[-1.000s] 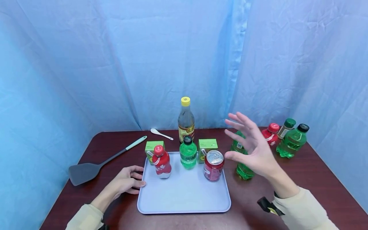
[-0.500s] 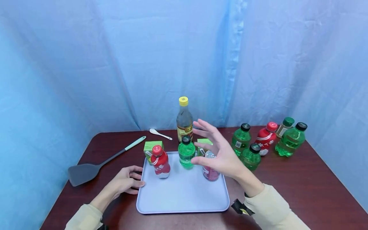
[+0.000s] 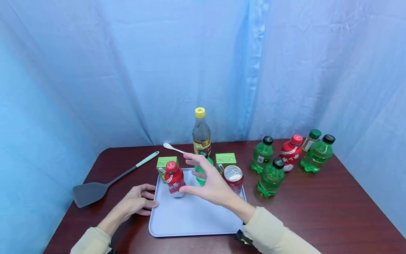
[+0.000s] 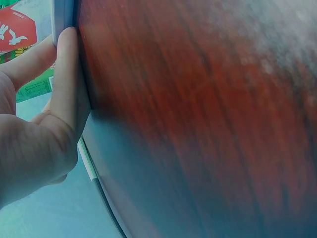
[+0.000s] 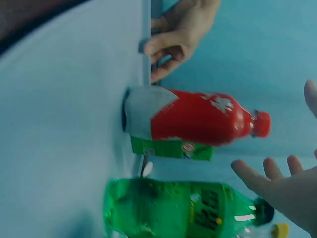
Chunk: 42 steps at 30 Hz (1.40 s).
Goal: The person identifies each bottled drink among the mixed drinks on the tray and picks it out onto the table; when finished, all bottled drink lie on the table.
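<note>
My left hand (image 3: pixel 137 201) rests at the left rim of the pale tray (image 3: pixel 190 222), its fingertips touching the edge. In the left wrist view two fairly straight fingers (image 4: pixel 69 74) meet the rim. Over the tray my right hand (image 3: pixel 212 185) is spread, thumb and fingers apart, holding nothing. Nearest to it stands a small red bottle (image 3: pixel 174 180), upright at the tray's left. The right wrist view shows a gap between hand and red bottle (image 5: pixel 198 116). Behind the right hand, a green soda bottle (image 3: pixel 200 180) is partly hidden, as is a red soda can (image 3: pixel 233 174).
Green juice boxes (image 3: pixel 226 158) and a yellow-capped sauce bottle (image 3: pixel 201 135) stand at the tray's back. Left lie a spatula (image 3: pixel 92 194) and a white spoon (image 3: pixel 172 147). Right stand green bottles (image 3: pixel 271 178), another red bottle (image 3: pixel 290 153) and a green-lidded jar (image 3: pixel 311 140).
My right hand has swept left, from beside the green bottles at the right across the can to near the red bottle on the tray. The left hand stays at the rim.
</note>
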Each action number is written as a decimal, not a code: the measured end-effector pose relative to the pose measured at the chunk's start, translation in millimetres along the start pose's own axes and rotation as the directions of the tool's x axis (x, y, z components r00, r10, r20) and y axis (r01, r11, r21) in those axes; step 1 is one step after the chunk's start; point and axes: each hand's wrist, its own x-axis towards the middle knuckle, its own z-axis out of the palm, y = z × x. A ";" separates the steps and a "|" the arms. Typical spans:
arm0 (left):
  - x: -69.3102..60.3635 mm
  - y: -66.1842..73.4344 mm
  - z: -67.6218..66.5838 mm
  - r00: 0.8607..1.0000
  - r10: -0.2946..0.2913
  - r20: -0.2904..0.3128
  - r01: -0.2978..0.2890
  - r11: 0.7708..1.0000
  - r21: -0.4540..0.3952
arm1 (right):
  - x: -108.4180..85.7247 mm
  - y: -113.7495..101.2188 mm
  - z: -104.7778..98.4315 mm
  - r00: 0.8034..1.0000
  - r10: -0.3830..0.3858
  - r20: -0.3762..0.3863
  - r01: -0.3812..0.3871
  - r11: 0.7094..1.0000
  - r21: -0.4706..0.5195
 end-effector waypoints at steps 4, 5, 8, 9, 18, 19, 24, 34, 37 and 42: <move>1.6 -1.4 1.2 1.000 -0.003 -0.007 0.003 1.000 0.004 | 2.5 7.1 14.0 0.999 0.011 -0.037 -0.013 0.998 -0.058; 1.8 -1.7 1.4 1.000 -0.004 -0.007 0.004 1.000 0.004 | 2.9 8.5 16.6 0.999 0.011 -0.041 -0.014 0.997 -0.074; 2.6 -2.2 1.4 1.000 -0.003 -0.006 0.003 1.000 0.009 | 4.3 12.6 23.1 0.998 0.009 -0.055 -0.016 0.991 -0.135; 2.6 -2.3 1.1 1.000 -0.004 -0.006 0.004 1.000 0.010 | 4.8 14.3 24.9 0.998 0.012 -0.063 -0.021 0.987 -0.157; 3.0 -1.9 -2.4 1.000 -0.005 -0.002 0.005 1.000 0.005 | 12.3 23.0 35.4 0.997 0.024 -0.074 -0.041 0.968 -0.248; 2.9 -2.0 -2.4 1.000 -0.002 -0.002 0.002 1.000 0.003 | 12.6 23.7 35.9 0.997 0.022 -0.073 -0.040 0.966 -0.257; 2.1 -2.1 -1.4 1.000 0.010 -0.001 -0.010 1.000 -0.007 | 13.5 26.4 37.5 0.996 0.028 -0.080 -0.050 0.956 -0.288; 2.9 -3.1 0.3 1.000 0.012 -0.005 -0.012 1.000 -0.005 | 10.2 32.9 41.5 0.994 0.081 -0.066 -0.099 0.936 -0.337; 3.0 -3.9 0.0 1.000 0.012 -0.007 -0.012 1.000 -0.003 | 10.5 34.5 43.4 0.992 0.109 -0.068 -0.126 0.930 -0.346; 2.6 -3.6 -0.5 1.000 0.015 -0.006 -0.015 1.000 -0.003 | 11.4 36.0 47.1 0.987 0.129 -0.096 -0.156 0.915 -0.372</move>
